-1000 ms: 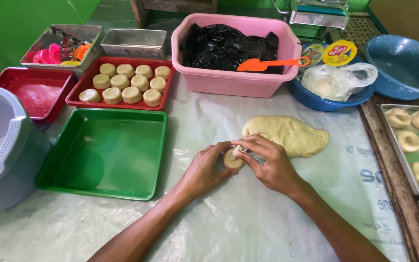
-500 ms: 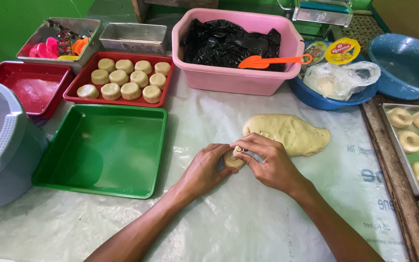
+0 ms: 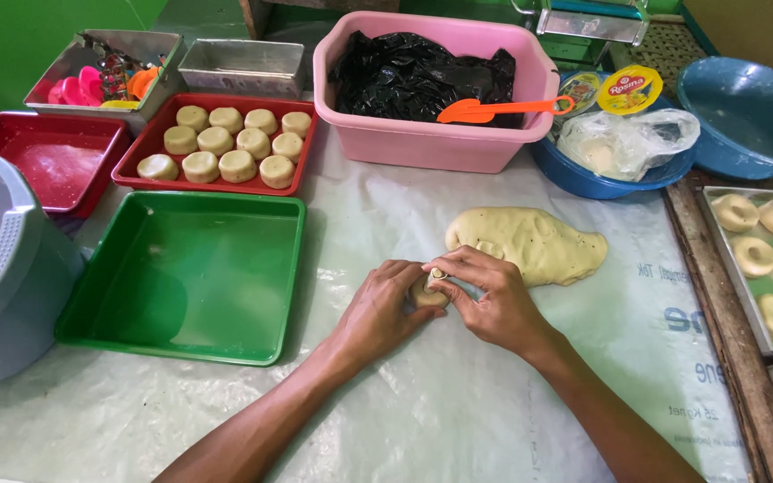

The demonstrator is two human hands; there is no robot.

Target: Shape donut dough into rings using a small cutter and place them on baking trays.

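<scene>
My left hand point(image 3: 378, 313) and right hand point(image 3: 494, 300) meet on the surface point(image 3: 458, 411), both closed around a small dough piece point(image 3: 428, 291) pinched between my fingertips. It sits just in front of the large dough mass point(image 3: 530, 241). The green tray point(image 3: 190, 268) lies to my left, well apart.

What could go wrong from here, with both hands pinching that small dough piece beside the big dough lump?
1. The left hand and right hand squeeze the small dough piece from both sides; it might tear or lose its shape.
2. The right hand sits close to the large dough lump and could dent it.
</scene>
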